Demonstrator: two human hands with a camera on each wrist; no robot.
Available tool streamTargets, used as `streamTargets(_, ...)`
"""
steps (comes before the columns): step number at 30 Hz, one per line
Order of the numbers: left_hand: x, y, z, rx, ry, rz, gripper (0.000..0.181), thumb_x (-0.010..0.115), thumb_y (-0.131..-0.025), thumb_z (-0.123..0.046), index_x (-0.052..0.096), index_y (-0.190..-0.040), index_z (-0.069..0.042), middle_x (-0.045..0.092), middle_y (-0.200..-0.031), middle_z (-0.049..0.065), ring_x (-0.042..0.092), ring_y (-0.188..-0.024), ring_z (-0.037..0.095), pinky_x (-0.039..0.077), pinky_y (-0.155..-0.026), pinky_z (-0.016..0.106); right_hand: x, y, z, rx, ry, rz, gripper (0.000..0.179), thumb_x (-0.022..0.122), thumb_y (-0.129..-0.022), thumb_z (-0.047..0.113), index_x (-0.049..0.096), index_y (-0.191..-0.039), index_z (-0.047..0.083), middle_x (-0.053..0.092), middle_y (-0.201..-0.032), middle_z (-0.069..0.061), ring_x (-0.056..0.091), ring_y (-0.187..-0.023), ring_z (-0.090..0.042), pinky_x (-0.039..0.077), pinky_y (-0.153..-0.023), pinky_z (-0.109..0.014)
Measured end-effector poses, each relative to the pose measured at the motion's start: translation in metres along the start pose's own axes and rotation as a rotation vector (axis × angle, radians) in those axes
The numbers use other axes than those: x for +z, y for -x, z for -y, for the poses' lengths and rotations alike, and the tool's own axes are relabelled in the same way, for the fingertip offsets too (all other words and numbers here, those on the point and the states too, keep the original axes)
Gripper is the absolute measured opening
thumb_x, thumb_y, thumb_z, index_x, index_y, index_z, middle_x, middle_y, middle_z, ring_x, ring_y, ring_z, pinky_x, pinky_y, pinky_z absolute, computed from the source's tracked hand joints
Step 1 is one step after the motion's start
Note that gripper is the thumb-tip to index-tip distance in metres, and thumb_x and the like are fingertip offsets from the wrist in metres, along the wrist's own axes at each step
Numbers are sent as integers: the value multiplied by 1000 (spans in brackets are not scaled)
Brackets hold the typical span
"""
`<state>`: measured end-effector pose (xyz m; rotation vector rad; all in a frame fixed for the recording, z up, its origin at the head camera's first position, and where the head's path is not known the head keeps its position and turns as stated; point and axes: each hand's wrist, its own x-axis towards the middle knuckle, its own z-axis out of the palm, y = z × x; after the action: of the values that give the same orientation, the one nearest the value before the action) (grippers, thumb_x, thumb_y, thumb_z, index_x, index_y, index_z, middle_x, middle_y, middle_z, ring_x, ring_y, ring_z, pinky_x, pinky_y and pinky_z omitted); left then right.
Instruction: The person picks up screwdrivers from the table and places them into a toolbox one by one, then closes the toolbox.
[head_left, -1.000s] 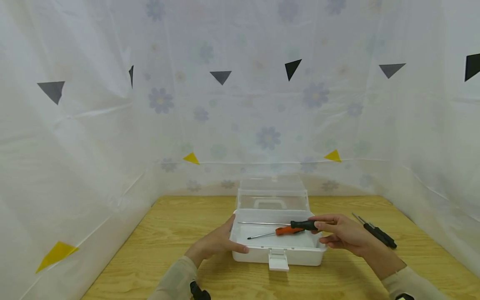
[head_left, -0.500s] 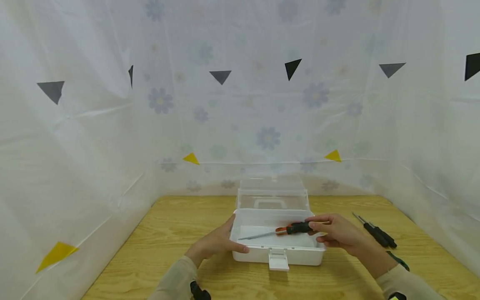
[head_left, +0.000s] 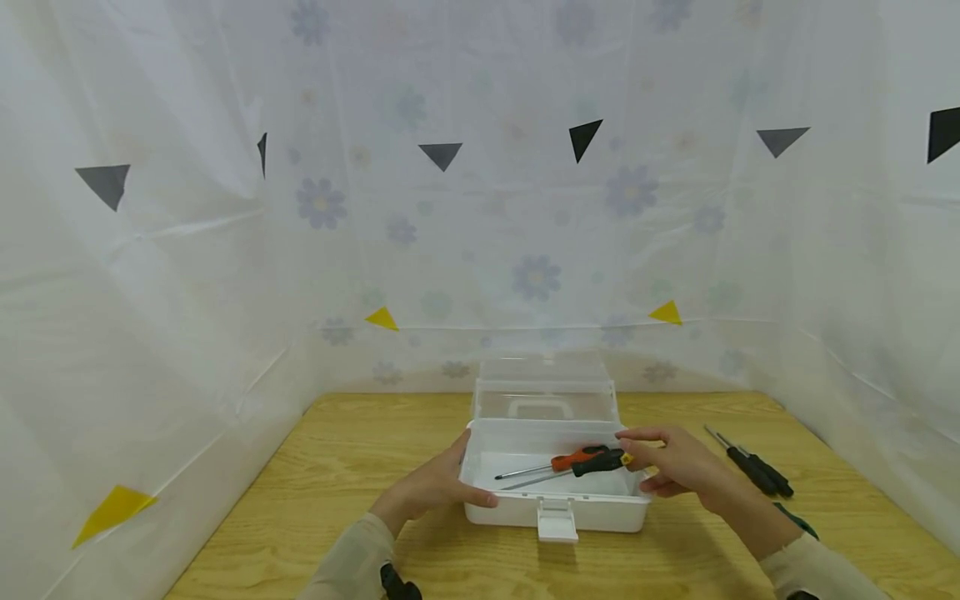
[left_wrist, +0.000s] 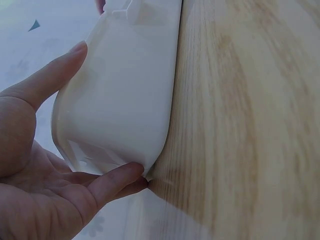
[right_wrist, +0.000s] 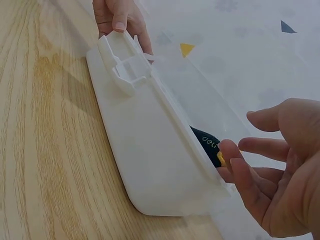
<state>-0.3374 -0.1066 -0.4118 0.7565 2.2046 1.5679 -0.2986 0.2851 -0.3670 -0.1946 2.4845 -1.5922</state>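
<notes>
A white plastic toolbox (head_left: 517,510) stands on the table with its clear lid (head_left: 546,404) raised at the back. My left hand (head_left: 431,483) grips its left end, thumb on the front rim and fingers around the side wall. Inside lies an orange-and-black screwdriver (head_left: 567,461). In front of it is a black screwdriver (head_left: 595,464) with a yellow butt end, its shaft pointing left. My right hand (head_left: 686,467) is at the box's right end, fingers spread and loosely bent beside that butt end. In the right wrist view the thumb stands apart from the black handle (right_wrist: 205,140).
Two black-handled screwdrivers (head_left: 757,473) lie side by side on the wooden table (head_left: 337,442), right of the box. A dark green object (head_left: 797,518) shows partly behind my right forearm. The box's front latch (head_left: 557,523) hangs down. Pale plastic sheeting (head_left: 480,233) encloses the table.
My right hand lowered the black screwdriver into the box and let it go. It moved from above the orange one to in front of it. The left hand kept its place.
</notes>
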Motion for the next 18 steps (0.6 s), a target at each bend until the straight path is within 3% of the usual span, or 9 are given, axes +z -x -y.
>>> streamTargets(7, 0, 0, 1, -18, -5, -18, 128, 90, -83, -27, -5, -167, -12, 6, -171, 16, 18, -151, 39, 22, -116, 61, -6, 6, 9, -3, 18, -69, 71, 65, -102, 47, 51, -149, -4, 72, -116, -14, 72, -79, -32, 57, -65, -39)
streamTargets(11, -1, 0, 1, -27, -13, -23, 127, 90, -84, -29, -6, -167, -12, 4, -171, 16, 14, -153, 38, 21, -117, 61, -11, 8, 11, -3, 9, -55, 71, 64, -102, 47, 50, -151, -3, 72, -117, -14, 72, -82, -33, 58, -68, -41)
streamTargets(18, -1, 0, 2, -15, -10, -14, 126, 89, -84, -27, -5, -167, -13, 7, -171, 15, 17, -152, 38, 22, -116, 60, -18, 9, 10, -45, -36, 15, 66, 61, -105, 42, 47, -152, -3, 71, -121, -14, 71, -78, -28, 57, -68, -38)
